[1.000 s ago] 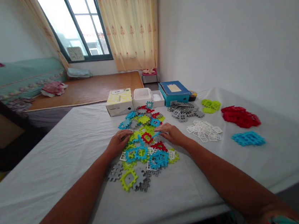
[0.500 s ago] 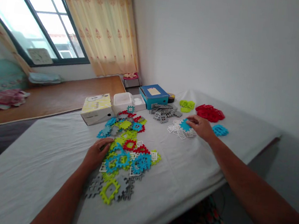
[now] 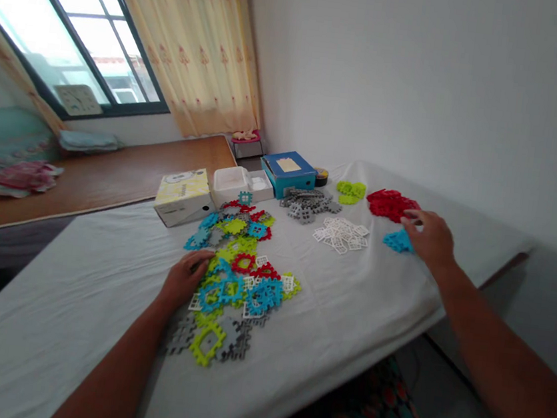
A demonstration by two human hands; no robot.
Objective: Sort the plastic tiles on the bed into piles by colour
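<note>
A mixed heap of flat plastic interlocking tiles (image 3: 235, 278) in blue, green, red, grey and white lies on the white-covered table (image 3: 69, 319). My left hand (image 3: 184, 281) rests at the heap's left edge, fingers curled onto the tiles. My right hand (image 3: 429, 238) reaches far right, over the small blue tile pile (image 3: 395, 241), fingers spread; whether it still grips a tile is hidden. Sorted piles lie nearby: red (image 3: 390, 204), white (image 3: 340, 234), grey (image 3: 308, 205), green (image 3: 351, 190).
A yellow-white carton (image 3: 182, 196), a white open box (image 3: 239, 182) and a blue box (image 3: 287, 172) stand along the table's far edge. The table's right edge drops off near my right arm. A wall runs behind; a wooden platform (image 3: 111, 176) and window lie to the left.
My right hand has carried a blue tile from the mixed heap, past the white pile, to the blue pile at the right. My left hand stayed at the heap; the view swung right.
</note>
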